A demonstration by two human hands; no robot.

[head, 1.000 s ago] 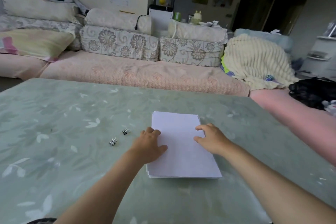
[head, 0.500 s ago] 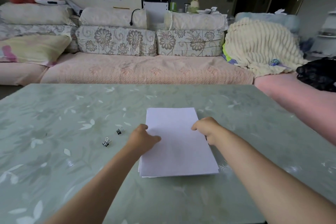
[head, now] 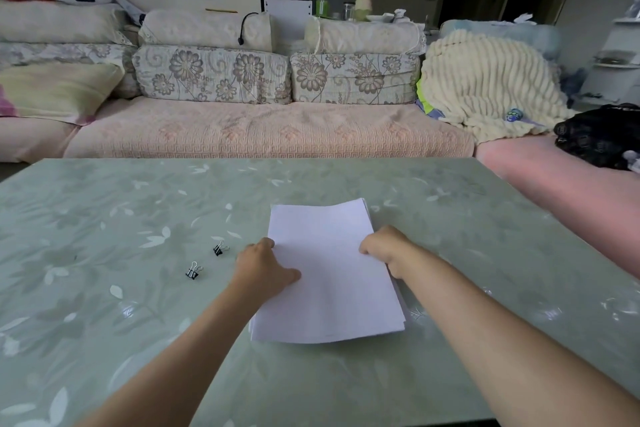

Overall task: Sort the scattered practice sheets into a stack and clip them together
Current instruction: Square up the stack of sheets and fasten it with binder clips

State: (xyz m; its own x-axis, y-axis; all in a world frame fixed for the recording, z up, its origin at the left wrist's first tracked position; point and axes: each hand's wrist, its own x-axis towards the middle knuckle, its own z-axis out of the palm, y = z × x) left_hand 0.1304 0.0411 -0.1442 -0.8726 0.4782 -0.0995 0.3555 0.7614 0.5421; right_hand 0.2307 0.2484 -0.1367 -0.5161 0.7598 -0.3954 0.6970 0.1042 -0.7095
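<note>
Looking down the table (head: 104, 340), I see the left hand (head: 265, 270) and right hand (head: 384, 250) now curled round the side edges of the paper stack (head: 329, 295) mid-table, no longer flat on top; two binder clips (head: 193, 270) lie just left of it.

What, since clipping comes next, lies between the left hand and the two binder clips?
Nothing visible. The left hand grips the left edge of the paper stack, the right hand its right edge. The near binder clip and the far binder clip lie on the table left of that hand, only tabletop between.
</note>
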